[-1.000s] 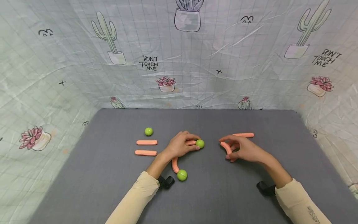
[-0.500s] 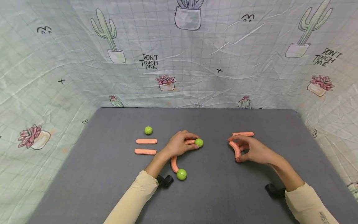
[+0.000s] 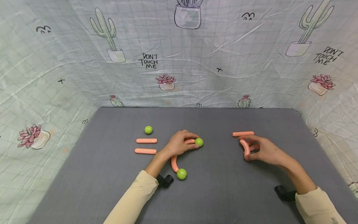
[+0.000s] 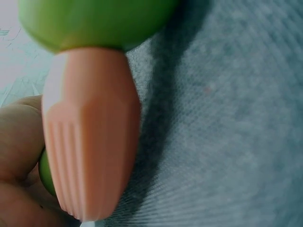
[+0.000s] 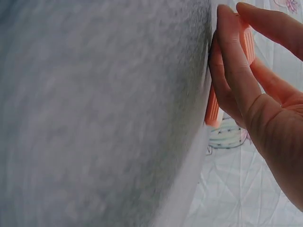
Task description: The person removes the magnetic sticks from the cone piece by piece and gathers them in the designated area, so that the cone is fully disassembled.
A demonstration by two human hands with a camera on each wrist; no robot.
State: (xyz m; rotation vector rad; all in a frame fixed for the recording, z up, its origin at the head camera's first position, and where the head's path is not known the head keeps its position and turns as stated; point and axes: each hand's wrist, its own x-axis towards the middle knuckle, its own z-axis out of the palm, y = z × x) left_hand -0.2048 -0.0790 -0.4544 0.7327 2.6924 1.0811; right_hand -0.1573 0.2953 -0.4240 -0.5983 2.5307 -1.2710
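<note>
Left hand [image 3: 180,143] pinching green ball [image 3: 199,142], orange piece [image 3: 189,141] between its fingers. Right hand [image 3: 263,150] pinching curved piece [image 3: 246,148]; straight stick [image 3: 242,134] lies just beyond right fingers.

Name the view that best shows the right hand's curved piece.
Head view: the curved piece shows nearly whole, its bend clear. The right wrist view shows only part, behind fingers; the left wrist view, none.
</note>
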